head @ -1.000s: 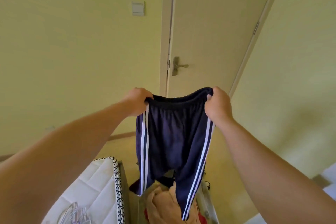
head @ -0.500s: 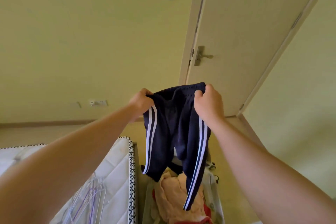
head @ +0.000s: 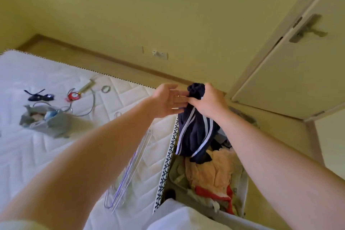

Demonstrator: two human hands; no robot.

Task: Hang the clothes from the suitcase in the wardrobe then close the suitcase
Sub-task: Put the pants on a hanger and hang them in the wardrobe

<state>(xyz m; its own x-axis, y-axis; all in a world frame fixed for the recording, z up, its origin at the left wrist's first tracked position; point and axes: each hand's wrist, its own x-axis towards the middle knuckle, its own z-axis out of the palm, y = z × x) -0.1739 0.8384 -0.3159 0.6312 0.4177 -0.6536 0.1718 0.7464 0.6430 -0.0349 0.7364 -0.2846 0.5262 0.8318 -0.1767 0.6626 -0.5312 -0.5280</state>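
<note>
A pale yellow wall (head: 130, 15) and a bare white quilted mattress (head: 37, 155) fill most of the room, with a cream door (head: 298, 84) at right, seen from the person's head. Between the mattress edge and the door lies an open suitcase (head: 245, 188), holding a heap of clothes, among them a peach-coloured piece (head: 211, 170) and something red (head: 211, 193). A navy garment (head: 196, 136) with white side stripes hangs above the suitcase, bunched at its top, its lower end touching the heap. The right hand (head: 207, 101) grips that bunched top, fingers curled round the cloth. The left hand (head: 166, 101) is held flat just beside it, palm showing and fingers (head: 178, 101) straight, their tips reaching the cloth at the right hand's knuckles. On the mattress near the suitcase lies a stack of thin wire hangers (head: 128, 170). Well apart, towards the far side of the bed, sit a grey pouch (head: 43, 121), a looped cable (head: 91, 106), a small red object (head: 73, 96) and a dark strap (head: 37, 96).
</note>
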